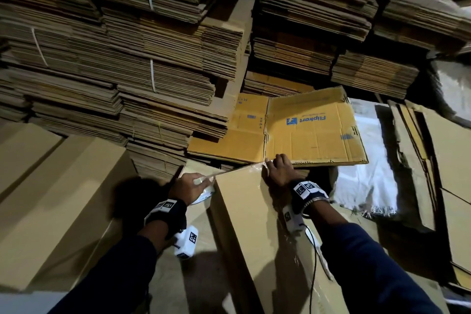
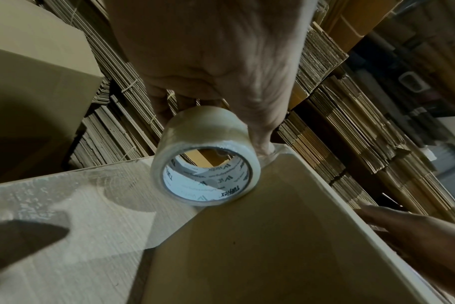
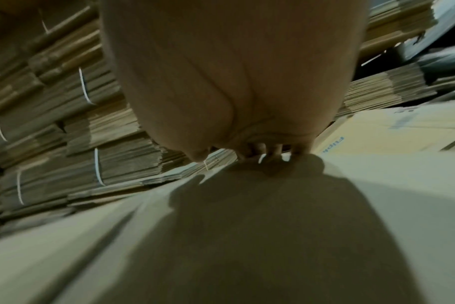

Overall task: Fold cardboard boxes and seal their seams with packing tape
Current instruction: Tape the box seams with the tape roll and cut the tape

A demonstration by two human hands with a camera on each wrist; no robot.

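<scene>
A tall folded cardboard box stands in front of me, its far top edge running between my hands. My left hand grips a roll of clear packing tape at the box's far left corner, the thumb pressing the tape end onto the edge. A strip of tape stretches along that edge to my right hand, which lies flat on the far right corner with its fingers bent over the edge. The left face of the box shows glossy tape.
High stacks of flattened, strapped cardboard fill the back. A flattened yellow Flipkart box lies just behind my right hand. A folded box sits at the left. White sacking and leaning cardboard sheets are at the right.
</scene>
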